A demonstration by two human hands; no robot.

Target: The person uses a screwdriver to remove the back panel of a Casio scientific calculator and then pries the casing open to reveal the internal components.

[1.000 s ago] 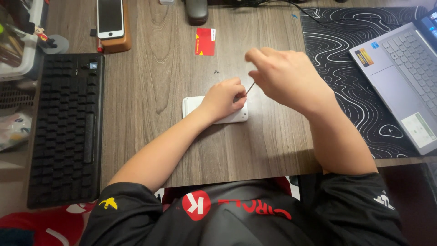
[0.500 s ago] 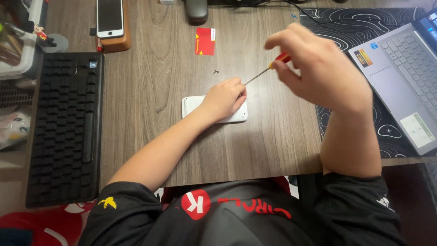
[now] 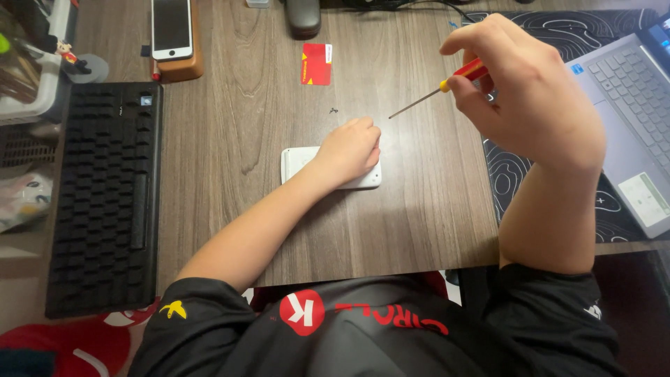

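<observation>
My left hand (image 3: pixel 349 150) rests with curled fingers on a small white flat device (image 3: pixel 296 162) lying on the wooden desk (image 3: pixel 419 216), pressing it down. My right hand (image 3: pixel 530 98) is raised to the right of it and grips a thin screwdriver (image 3: pixel 436 91) with a red and yellow handle. The metal tip points down and left, hanging in the air above the desk, apart from the white device. A tiny dark screw (image 3: pixel 333 110) lies on the wood just beyond my left hand.
A black keyboard (image 3: pixel 105 202) lies along the left. A phone (image 3: pixel 172 28) on a brown stand and a red card (image 3: pixel 316 72) sit at the back. A laptop (image 3: pixel 628 126) on a patterned black mat (image 3: pixel 516 174) fills the right side.
My right hand has lifted the screwdriver away from the white device, up and to the right. My left hand has stayed on the device.
</observation>
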